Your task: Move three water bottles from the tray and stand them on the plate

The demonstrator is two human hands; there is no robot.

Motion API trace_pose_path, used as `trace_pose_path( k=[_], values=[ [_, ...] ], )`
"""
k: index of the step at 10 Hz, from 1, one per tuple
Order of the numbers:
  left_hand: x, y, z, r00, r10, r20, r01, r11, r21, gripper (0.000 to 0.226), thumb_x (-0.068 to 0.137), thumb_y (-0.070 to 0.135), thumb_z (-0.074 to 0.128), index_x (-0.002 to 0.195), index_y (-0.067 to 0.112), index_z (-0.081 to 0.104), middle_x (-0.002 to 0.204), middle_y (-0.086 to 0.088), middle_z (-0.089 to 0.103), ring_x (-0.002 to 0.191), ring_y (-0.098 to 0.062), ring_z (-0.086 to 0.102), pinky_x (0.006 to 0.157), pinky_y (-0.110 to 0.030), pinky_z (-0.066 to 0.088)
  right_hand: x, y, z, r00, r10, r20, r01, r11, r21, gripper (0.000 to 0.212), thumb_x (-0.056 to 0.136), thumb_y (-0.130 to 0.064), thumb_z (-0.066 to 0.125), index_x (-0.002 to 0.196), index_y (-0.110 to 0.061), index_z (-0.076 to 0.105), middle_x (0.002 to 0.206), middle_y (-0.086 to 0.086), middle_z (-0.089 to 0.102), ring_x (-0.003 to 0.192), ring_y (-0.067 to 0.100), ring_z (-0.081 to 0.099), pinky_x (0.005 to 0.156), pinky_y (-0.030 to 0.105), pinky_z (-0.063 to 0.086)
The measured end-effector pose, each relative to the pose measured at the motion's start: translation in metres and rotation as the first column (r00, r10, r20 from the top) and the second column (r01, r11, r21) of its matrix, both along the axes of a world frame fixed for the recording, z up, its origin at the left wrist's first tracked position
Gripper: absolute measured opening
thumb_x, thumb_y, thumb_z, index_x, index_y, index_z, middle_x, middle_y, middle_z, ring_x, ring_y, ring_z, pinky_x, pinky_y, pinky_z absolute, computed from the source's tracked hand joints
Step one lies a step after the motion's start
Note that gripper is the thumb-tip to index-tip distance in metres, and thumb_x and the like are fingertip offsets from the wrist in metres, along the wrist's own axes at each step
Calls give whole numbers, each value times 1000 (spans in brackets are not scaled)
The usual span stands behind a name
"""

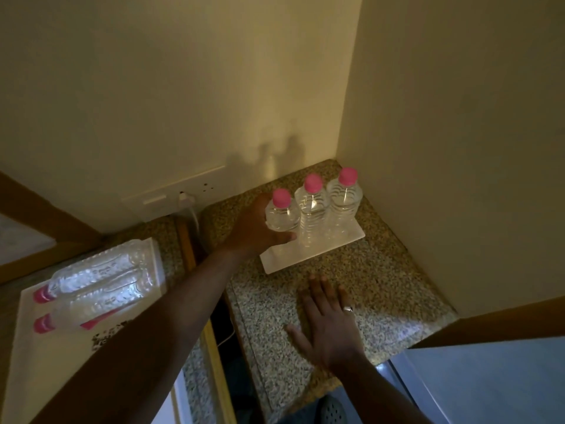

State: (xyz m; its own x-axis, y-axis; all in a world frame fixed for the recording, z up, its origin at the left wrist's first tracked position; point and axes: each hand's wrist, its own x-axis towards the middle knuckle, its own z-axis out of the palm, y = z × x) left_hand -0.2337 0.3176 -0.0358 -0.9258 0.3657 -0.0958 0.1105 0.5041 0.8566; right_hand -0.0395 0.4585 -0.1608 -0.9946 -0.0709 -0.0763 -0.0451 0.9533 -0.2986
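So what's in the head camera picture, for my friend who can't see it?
A left hand holds the third of three pink-capped water bottles standing on a white plate in a stone counter corner. The right hand rests flat nearby; more bottles lie on a tray.

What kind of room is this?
Probably a hotel room's refreshment corner: a granite counter in a wall nook, bottled water on a white plate, and what looks like a small fridge below.
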Motion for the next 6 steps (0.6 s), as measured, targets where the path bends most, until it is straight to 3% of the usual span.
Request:
trace_pose_path(
  k=[2, 3, 4, 5, 6],
  values=[
    [6, -1, -7, 1000, 29, 11, -30, 998, 53, 87, 56, 27, 93, 130, 26, 47, 122, 4, 62, 111, -15, 61, 94, -46, 53, 0, 1, 0, 1000, -8, 10, 7, 1000, 20, 79, 93, -75, 27, 150, -21, 31, 164, 10, 14, 151, 28, 2, 116, 56, 6],
    [15, -13, -6, 996, 75, 42, -74, 997, -17, 93, 56, 36, 92, 135, 24, 43, 131, 3, 56, 118, -15, 54, 97, -42, 50, 0, 1, 0, 999, -12, 31, 11, 999, 33, 80, 93, -76, 24, 152, -22, 27, 164, 8, 10, 151, 27, -2, 117, 54, -1],
    [37, -50, -3, 991, 125, 40, -119, 985, -125, 96, 58, 47, 88, 139, 25, 40, 127, 12, 44, 116, -8, 46, 92, -30, 42, 1, 2, 3, 996, -24, 84, 20, 999, 50, 84, 91, -79, 17, 154, -24, 21, 164, 6, 4, 150, 25, -8, 118, 49, -9],
    [64, -107, 9, 984, 167, 56, -156, 973, -170, 93, 61, 51, 85, 139, 27, 41, 137, 4, 51, 128, -15, 47, 92, -26, 40, -5, 3, 6, 988, -26, 154, 14, 997, 75, 95, 84, -86, 5, 155, -23, 16, 164, 6, -4, 149, 26, -14, 119, 51, -9],
    [90, -165, 19, 964, 266, 1, -258, 937, -236, 89, 62, 58, 81, 137, 28, 44, 140, 0, 53, 128, -18, 49, 91, -27, 40, -11, -11, 20, 980, 12, 198, -26, 997, 66, 103, 76, -89, 2, 154, -23, 15, 165, 9, -1, 150, 28, -8, 118, 49, -5]
  ],
)
